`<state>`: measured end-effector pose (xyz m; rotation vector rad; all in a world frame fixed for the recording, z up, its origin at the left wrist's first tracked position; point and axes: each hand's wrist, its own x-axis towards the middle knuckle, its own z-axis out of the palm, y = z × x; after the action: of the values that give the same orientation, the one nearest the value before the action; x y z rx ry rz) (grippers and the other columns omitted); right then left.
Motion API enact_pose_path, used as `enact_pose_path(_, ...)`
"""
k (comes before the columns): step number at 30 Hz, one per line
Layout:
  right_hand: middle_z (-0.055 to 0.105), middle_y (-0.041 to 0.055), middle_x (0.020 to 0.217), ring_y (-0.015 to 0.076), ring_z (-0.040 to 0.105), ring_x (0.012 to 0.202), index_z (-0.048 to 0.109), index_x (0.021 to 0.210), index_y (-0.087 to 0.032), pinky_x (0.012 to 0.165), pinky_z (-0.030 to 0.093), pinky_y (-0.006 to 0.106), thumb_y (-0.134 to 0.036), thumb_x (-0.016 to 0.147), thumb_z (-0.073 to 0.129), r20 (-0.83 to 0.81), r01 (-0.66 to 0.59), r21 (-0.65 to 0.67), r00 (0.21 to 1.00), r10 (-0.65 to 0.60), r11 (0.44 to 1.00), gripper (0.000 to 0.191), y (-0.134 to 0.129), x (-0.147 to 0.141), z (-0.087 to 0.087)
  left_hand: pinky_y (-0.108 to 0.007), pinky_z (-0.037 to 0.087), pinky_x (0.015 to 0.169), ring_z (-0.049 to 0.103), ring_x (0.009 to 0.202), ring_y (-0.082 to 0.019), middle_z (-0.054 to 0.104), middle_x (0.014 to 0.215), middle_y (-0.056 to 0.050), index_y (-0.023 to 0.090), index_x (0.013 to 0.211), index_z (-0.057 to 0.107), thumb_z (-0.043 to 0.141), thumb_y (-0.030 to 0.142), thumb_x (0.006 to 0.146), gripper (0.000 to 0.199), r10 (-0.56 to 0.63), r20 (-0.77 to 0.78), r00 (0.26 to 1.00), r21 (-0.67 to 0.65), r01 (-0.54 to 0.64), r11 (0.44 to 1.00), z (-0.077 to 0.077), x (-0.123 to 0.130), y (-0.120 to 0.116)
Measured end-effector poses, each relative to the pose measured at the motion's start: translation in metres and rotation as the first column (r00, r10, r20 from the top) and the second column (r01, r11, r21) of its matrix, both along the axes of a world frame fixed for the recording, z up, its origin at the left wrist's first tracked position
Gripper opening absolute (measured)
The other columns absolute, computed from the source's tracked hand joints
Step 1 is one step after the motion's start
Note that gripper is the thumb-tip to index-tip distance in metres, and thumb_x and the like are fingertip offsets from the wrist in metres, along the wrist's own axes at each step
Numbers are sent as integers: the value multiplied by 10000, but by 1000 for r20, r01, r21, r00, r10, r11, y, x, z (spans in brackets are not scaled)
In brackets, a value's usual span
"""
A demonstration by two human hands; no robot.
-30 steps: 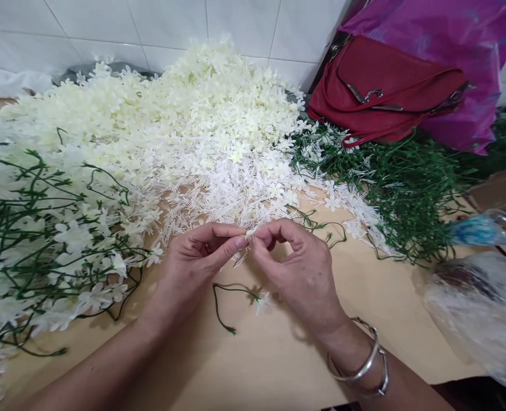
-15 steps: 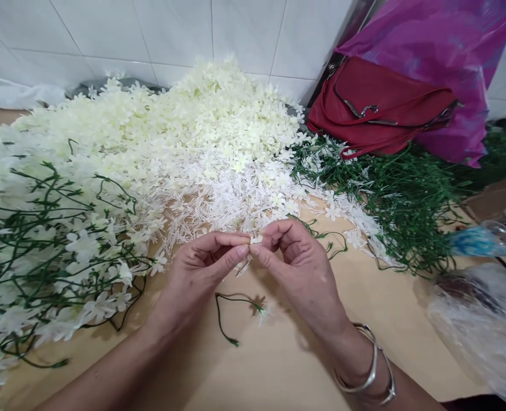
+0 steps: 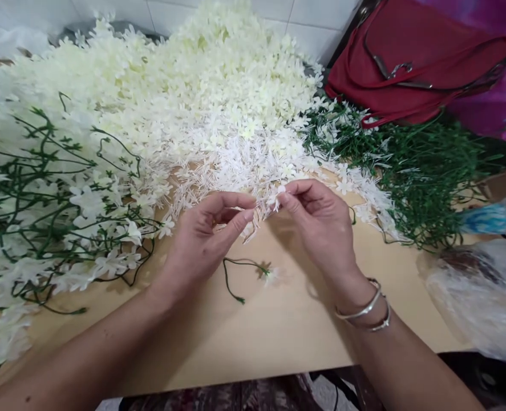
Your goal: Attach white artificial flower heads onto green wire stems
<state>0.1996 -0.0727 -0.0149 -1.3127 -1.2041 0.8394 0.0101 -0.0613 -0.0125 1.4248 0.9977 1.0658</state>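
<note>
My right hand [image 3: 327, 228] pinches a small white flower piece [image 3: 275, 198] between thumb and forefinger. To its left, my left hand [image 3: 212, 240] has its thumb and forefinger close together at the edge of the white pieces; whether anything thin is between them is too small to tell. A heap of thin white pieces [image 3: 235, 157] lies just beyond both hands. Below them, a green stem [image 3: 226, 277] with a white blossom [image 3: 271, 277] at its right end rests on the table [image 3: 235, 337].
Pale flower petals [image 3: 218, 74] are piled against the tiled wall. White flowers on green stems [image 3: 85, 205] fill the left side. At the right are green stems [image 3: 436, 177], a red handbag [image 3: 428, 51], a purple bag [image 3: 496, 108] and clear plastic wrap [image 3: 488, 302].
My hands have moved apart; the white piece once between both is now at my right fingertips. The camera view has shifted, showing the table's near edge.
</note>
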Motion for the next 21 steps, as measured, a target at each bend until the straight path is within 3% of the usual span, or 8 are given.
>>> enact_pose_path(3,716,0,787,191,700,760,671,864,-263,745,567,338,-430,871,811,-39,-49,-48,998,47,998,218,6,9,-2,-300,585,820,744,914,-192,808,1012,-45,237,1032,801,730,261,943,116,-202,-241,949,165,245,955,11,-11,2)
enact_pose_path(5,709,-7,764,192,719,754,657,854,-265,727,571,332,-470,843,831,-58,-60,-50,997,57,997,269,9,14,-3,-295,571,783,739,855,-182,803,974,-23,275,980,812,739,242,937,91,-405,-392,826,184,501,846,17,-21,2)
enact_pose_path(7,697,-16,743,192,729,745,648,849,-268,706,571,326,-503,819,842,-62,-49,-49,997,46,998,306,10,15,-3,-291,556,783,738,849,-175,794,1001,-8,300,968,807,752,187,913,138,-530,-500,685,156,673,723,17,-31,-3)
enact_pose_path(9,693,-20,740,187,729,728,651,846,-267,681,569,316,-527,802,851,-67,-29,-47,997,25,998,331,11,16,-3,-287,533,790,728,869,-176,775,1035,-3,303,958,788,745,116,883,206,-554,-573,604,127,733,668,12,-39,-9)
enact_pose_path(14,695,-25,717,179,719,693,684,840,-245,656,568,307,-564,722,904,-189,-37,-89,982,20,995,405,11,16,-2,-308,474,825,668,826,-184,713,851,7,250,769,700,697,140,950,212,-545,-658,520,129,791,598,-4,-39,-21)
enact_pose_path(17,683,-46,700,162,717,681,703,834,-238,723,585,314,-565,630,956,-299,-130,-147,951,81,981,461,11,17,0,-319,485,905,681,851,-182,733,858,-1,240,854,701,639,204,1023,184,-584,-564,584,133,762,634,-1,-32,-24)
enact_pose_path(19,695,-49,723,151,720,692,719,843,-235,756,586,312,-532,617,971,-357,-214,-179,924,139,960,450,10,17,2,-293,528,876,714,886,-176,764,925,-16,242,970,712,636,226,1030,98,-601,-384,701,91,676,731,3,-28,-26)
enact_pose_path(21,711,-43,742,140,711,692,729,846,-229,760,579,301,-495,637,971,-395,-288,-198,899,192,937,415,8,18,4,-266,562,804,736,869,-171,779,923,-29,236,994,719,653,236,1015,70,-520,-202,830,37,537,843,4,-25,-27)
